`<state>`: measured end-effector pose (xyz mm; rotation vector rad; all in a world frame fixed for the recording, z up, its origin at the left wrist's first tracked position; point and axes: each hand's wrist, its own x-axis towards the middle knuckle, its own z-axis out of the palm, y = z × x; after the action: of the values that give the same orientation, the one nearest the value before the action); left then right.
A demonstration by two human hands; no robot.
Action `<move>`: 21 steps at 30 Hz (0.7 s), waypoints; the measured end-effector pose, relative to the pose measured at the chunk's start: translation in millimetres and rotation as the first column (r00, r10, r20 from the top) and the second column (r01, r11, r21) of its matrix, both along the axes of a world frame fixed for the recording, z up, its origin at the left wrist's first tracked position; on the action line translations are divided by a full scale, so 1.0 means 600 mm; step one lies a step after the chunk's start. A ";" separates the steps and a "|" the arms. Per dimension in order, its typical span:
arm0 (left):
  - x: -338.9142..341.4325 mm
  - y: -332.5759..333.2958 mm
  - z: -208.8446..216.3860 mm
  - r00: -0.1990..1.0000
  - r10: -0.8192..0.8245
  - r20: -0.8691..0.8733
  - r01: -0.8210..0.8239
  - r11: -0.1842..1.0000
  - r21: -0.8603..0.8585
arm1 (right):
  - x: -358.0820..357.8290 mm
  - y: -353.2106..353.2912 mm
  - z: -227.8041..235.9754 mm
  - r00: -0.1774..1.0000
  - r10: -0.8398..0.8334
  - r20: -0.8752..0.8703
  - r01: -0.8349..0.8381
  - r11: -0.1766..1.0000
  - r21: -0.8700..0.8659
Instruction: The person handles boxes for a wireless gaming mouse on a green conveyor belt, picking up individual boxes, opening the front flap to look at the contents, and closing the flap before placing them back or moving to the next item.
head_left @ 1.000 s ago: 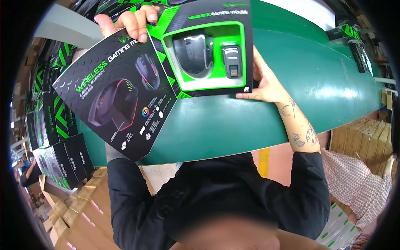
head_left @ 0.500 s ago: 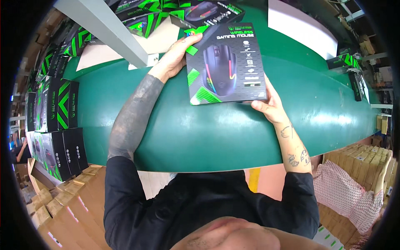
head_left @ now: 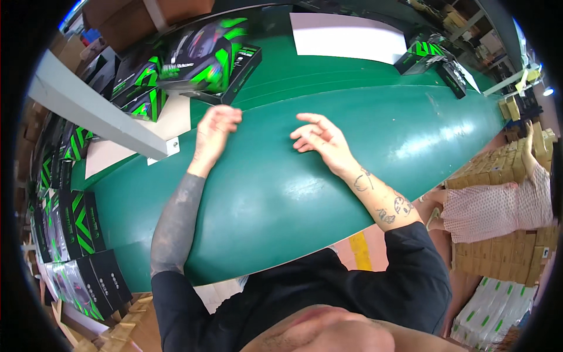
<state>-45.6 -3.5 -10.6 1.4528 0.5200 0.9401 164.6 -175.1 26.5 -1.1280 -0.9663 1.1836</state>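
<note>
A black and green gaming mouse box (head_left: 199, 53), smeared by motion, is over or on another black box (head_left: 245, 71) at the far left of the green table. I cannot tell whether the two touch. My left hand (head_left: 216, 132), closest to these boxes, is apart from them. Its fingers are loosely bent, with nothing in them. Above the middle of the table hangs my right hand (head_left: 322, 141), empty, fingers spread and slightly curled.
A grey metal post (head_left: 99, 105) slants across the left side. Stacked mouse boxes (head_left: 82, 226) line the left edge. White sheet (head_left: 346, 38) and more boxes (head_left: 419, 57) lie at the far side. A person in a pale patterned garment (head_left: 487, 211) is beside cartons at right.
Both hands have let go of the mouse box, which has moved to the far left, over another box. My hands have drawn apart from it, and the view has turned.
</note>
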 end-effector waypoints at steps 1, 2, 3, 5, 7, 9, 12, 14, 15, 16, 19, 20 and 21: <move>0.010 -0.021 0.024 0.969 -0.021 -0.247 0.084 0.965 0.248 | 0.003 -0.002 -0.004 0.999 0.016 0.040 -0.016 1.000 0.007; 0.017 -0.043 0.052 0.882 0.036 -0.470 0.208 0.866 0.456 | 0.003 -0.003 -0.008 0.996 0.043 0.082 -0.044 0.999 0.012; 0.027 -0.050 0.050 0.899 0.089 -0.429 0.223 0.748 0.624 | 0.005 -0.002 -0.016 0.993 0.063 0.103 -0.065 0.998 0.015; 0.031 -0.049 0.046 0.904 0.099 -0.416 0.220 0.727 0.651 | -0.001 0.001 -0.012 0.944 0.047 0.327 -0.058 0.998 0.023; 0.031 -0.043 0.039 0.913 0.098 -0.397 0.213 0.715 0.666 | -0.001 0.008 -0.001 0.871 0.031 0.490 -0.034 0.999 -0.002; 0.026 -0.038 0.038 0.913 0.102 -0.394 0.195 0.741 0.643 | 0.009 0.033 0.001 0.647 -0.038 0.762 0.026 0.999 0.028; 0.032 -0.039 0.037 0.916 0.071 -0.395 0.197 0.779 0.595 | 0.067 0.094 -0.017 -0.082 -0.262 0.962 0.023 0.964 0.265; 0.035 -0.037 0.041 0.920 0.066 -0.388 0.189 0.790 0.583 | 0.103 0.151 -0.021 -0.017 -0.073 0.997 0.190 0.979 0.075; 0.038 -0.037 0.044 0.916 0.058 -0.398 0.201 0.791 0.578 | 0.115 0.181 -0.027 -0.015 -0.026 1.000 0.257 0.966 0.029; 0.040 -0.037 0.044 0.912 0.050 -0.408 0.212 0.793 0.572 | 0.127 0.210 -0.028 -0.061 -0.023 0.998 0.255 0.966 0.038; 0.035 -0.037 0.038 0.916 0.054 -0.396 0.184 0.822 0.538 | 0.131 0.290 -0.023 -0.205 0.070 0.976 0.344 0.939 0.005; 0.036 -0.037 0.038 0.916 0.031 -0.399 0.187 0.848 0.496 | 0.137 0.310 -0.023 -0.212 0.066 0.975 0.341 0.940 0.011; 0.038 -0.037 0.037 0.925 0.027 -0.379 0.190 0.832 0.521 | 0.144 0.329 -0.024 -0.255 0.098 0.962 0.391 0.920 0.010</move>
<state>-22.8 -25.9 11.9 2.1932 0.4724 0.7732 250.7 22.4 11.8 -2.5754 -1.7523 -0.2703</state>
